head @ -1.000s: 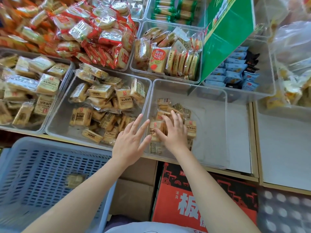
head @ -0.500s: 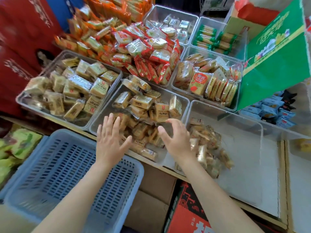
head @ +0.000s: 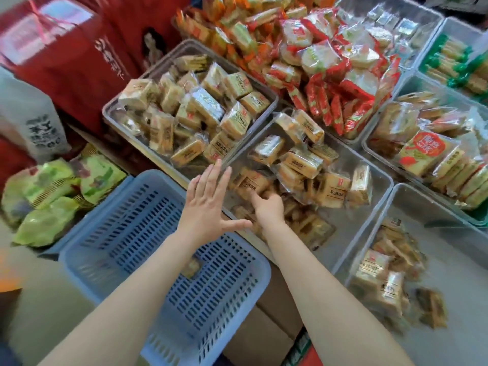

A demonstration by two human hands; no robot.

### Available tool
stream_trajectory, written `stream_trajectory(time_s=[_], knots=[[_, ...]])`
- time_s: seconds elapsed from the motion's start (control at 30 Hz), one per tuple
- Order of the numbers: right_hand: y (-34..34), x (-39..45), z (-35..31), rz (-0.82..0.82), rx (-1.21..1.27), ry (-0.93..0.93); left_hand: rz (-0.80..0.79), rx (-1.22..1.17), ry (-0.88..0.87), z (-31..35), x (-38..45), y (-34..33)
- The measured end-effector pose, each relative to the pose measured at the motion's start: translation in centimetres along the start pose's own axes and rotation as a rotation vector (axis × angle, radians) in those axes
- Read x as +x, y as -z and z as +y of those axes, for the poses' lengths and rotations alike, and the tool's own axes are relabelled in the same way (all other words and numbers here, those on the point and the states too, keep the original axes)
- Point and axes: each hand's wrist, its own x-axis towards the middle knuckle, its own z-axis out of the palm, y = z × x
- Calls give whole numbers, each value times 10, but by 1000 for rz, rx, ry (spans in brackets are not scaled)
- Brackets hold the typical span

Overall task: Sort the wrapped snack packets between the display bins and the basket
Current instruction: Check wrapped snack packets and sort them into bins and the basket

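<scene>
Tan wrapped snack packets (head: 335, 184) fill a clear display bin (head: 351, 231) in the middle. My right hand (head: 268, 208) reaches down into this bin at its near left corner, fingers curled among the packets; whether it holds one is hidden. My left hand (head: 207, 204) hovers flat with fingers spread over the bin's near edge and the far rim of the blue slotted basket (head: 126, 233). One packet (head: 191, 268) lies in the basket, partly covered by my left forearm.
Another clear bin (head: 108, 112) full of similar packets stands to the left, and one with few packets (head: 449, 247) to the right. Red-wrapped snacks (head: 330, 62) pile up behind. Green bags (head: 47, 220) lie left of the basket. Cardboard boxes (head: 266, 328) sit below the shelf.
My view swung left. My right hand left the right bin and went down into the middle bin. My left hand stayed spread near the basket's far rim.
</scene>
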Motion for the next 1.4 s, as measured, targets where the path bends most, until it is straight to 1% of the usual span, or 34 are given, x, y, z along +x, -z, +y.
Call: stream_trajectory(time_s=[0.03, 0.1, 0.23, 0.3, 0.37, 0.47, 0.53, 0.6, 0.63, 0.7, 0.8, 0.87, 0.9, 1.03, 1.1, 1.23, 1.3, 1.4], knots=[[0, 0, 1, 3, 6, -2, 4, -2, -3, 0, 0, 0], [8, -5, 3, -40, 11, 11, 7, -16, -2, 1, -1, 1], [35, -28, 3, -177, 36, 110, -11, -8, 18, 4, -1, 7], [48, -41, -2, -205, 25, 162, -51, -8, 29, 8, 1, 14], [58, -50, -12, -165, 24, 200, -102, -17, 21, 15, 6, 23], [78, -51, -34, 10, 74, 263, -121, 0, 15, 29, 19, 27], [92, -40, -46, 130, 124, 265, -85, 34, 49, 38, 25, 22], [102, -25, -53, 201, 116, 190, -26, 81, 81, 44, 27, 12], [105, -19, -55, 209, 82, 129, -1, 86, 92, 45, 27, 9], [106, -11, -57, 174, 27, 32, 33, 62, 108, 47, 27, 3], [102, -10, -56, 121, -73, -26, 59, 43, 109, 48, 27, 1], [98, -8, -51, 93, -86, -42, 64, 43, 112, 47, 27, 1], [95, -7, -48, 93, -48, -32, 64, 40, 115, 47, 28, 0], [84, 1, -36, 150, 240, 41, 69, 39, 116, 47, 28, 0], [80, 4, -34, 158, 310, 51, 70, 37, 111, 46, 28, 0], [77, 8, -37, 158, 331, 51, 66, 34, 111, 46, 29, 0], [74, 10, -40, 174, 332, 104, 60, 33, 111, 45, 29, -1], [64, 8, -44, 176, 219, 193, 53, 34, 105, 43, 29, -1]])
